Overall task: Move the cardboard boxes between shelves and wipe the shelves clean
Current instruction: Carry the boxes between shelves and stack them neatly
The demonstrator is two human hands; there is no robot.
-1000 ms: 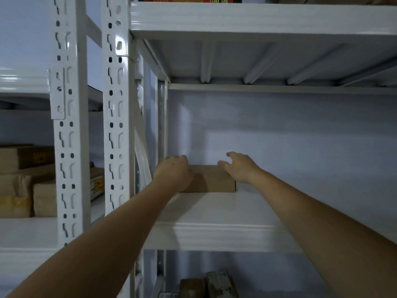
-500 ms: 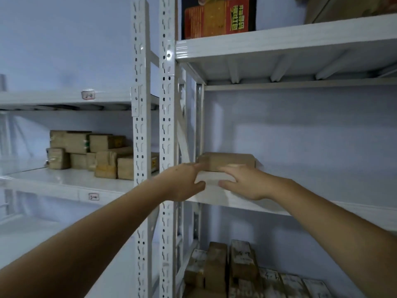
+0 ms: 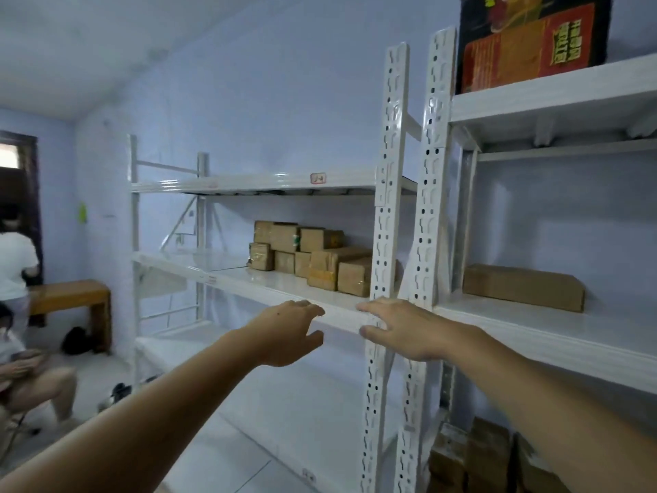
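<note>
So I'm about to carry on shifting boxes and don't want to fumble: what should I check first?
1. Left hand free: ok, open, holds nothing.
2. Right hand free: ok, open, by the upright.
3. Lone box reachable on the right shelf: ok, nothing in front.
4. Room on the left shelf beside the box stack: ok.
5. Wiping cloth at hand: cannot tell, none in view.

White shelving (image 3: 387, 243), brown cardboard boxes (image 3: 320, 257) — red-and-black box (image 3: 526, 48), pale blue walls (image 3: 284, 101)
</note>
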